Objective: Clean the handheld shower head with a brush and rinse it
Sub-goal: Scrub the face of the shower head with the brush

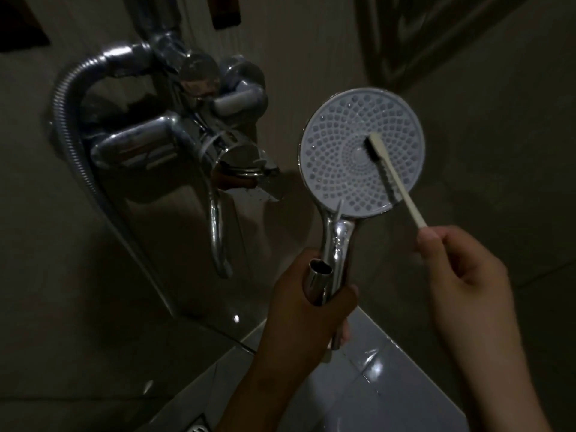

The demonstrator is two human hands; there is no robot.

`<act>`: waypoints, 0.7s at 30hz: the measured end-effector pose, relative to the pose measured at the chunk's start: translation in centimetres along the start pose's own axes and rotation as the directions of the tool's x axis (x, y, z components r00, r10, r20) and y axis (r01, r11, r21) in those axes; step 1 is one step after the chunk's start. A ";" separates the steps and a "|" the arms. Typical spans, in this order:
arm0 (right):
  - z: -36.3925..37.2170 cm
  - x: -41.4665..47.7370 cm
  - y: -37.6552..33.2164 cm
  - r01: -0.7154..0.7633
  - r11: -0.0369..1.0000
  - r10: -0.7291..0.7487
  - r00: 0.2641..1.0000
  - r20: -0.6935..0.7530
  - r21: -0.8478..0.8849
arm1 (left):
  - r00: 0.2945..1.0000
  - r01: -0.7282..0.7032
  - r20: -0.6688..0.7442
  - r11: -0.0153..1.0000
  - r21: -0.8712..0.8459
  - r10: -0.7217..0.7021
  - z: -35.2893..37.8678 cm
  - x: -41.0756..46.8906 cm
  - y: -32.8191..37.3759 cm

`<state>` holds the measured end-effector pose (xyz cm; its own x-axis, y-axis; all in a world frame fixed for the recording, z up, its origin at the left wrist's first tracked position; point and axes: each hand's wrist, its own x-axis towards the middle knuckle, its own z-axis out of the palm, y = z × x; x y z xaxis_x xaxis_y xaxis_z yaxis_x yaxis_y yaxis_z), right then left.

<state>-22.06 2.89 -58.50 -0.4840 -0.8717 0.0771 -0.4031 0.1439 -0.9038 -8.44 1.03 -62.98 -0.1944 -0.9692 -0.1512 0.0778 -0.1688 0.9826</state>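
The handheld shower head (339, 145) has a round grey spray face with many small nozzles and a chrome handle. My left hand (308, 294) grips that handle low in the middle of the view, holding the face up toward me. A pale toothbrush (396, 179) lies across the spray face, its dark bristles pressed near the centre of the disc. My right hand (461, 269) pinches the toothbrush's handle end from the right, just below the disc.
A chrome wall mixer tap (174, 132) with a curved spout (218, 238) stands to the left, a ribbed metal hose (74, 132) looping from it. Dim tiled walls surround it. A wet tiled floor (374, 378) and a drain grate (196, 427) lie below.
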 end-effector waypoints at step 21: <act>1.8 0.7 -1.7 0.011 0.998 -0.005 0.996 -0.093 0.065 | 0.998 -0.058 0.026 0.998 -0.034 0.059 -1.4 0.7 0.4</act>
<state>-20.34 1.23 -57.63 -0.5522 -0.8250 0.1202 -0.3568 0.1035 -0.9284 -7.22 0.06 -62.88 -0.2152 -0.9724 -0.0905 0.1220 -0.1187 0.9854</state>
